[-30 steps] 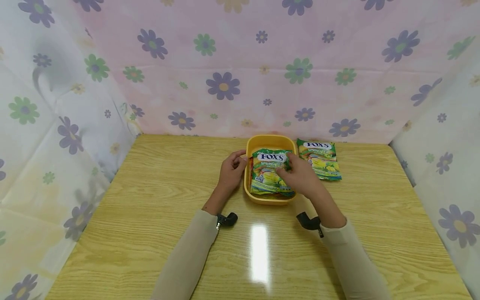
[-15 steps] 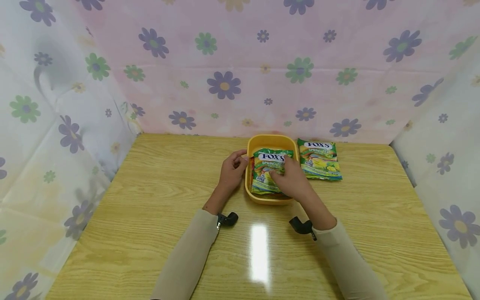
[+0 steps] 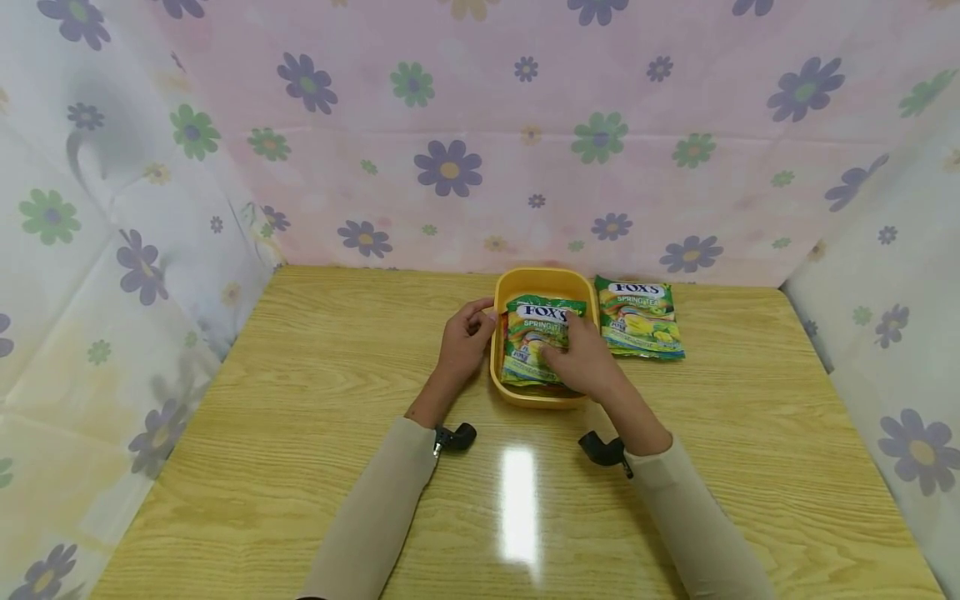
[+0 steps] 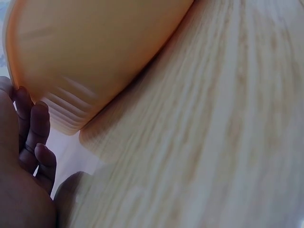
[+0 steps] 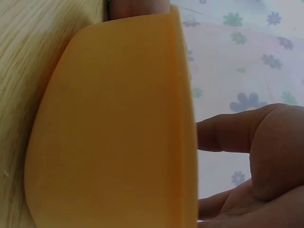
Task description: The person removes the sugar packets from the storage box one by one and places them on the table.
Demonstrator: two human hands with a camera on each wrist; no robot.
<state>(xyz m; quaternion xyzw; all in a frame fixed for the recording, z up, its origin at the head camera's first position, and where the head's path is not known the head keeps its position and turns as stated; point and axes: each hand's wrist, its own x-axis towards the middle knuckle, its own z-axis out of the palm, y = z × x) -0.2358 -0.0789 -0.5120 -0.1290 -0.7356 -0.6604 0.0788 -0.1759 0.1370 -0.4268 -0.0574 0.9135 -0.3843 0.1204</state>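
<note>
A: Where is the green bag point(image 3: 531, 342) lying?
B: It's lying face up inside the yellow tub point(image 3: 542, 282), its FOX'S name sitting toward twelve o'clock. A bit of red is showing by its nine o'clock edge.
A: And the right hand point(image 3: 591, 360)?
B: It's reaching over the tub's rim from four o'clock. Thumb and forefinger are spreading well apart and touching the bag's face; they aren't closing round it.
A: What's the left hand point(image 3: 462, 340) doing?
B: It's resting at nine o'clock against the tub's outside, the fingers bending loosely and grasping nothing.
A: Anything else around?
B: A second green bag point(image 3: 641, 323) is lying just beside the tub at three o'clock, on the wooden table point(image 3: 337, 375). Flowered cloth point(image 3: 465, 100) is hanging at twelve.
</note>
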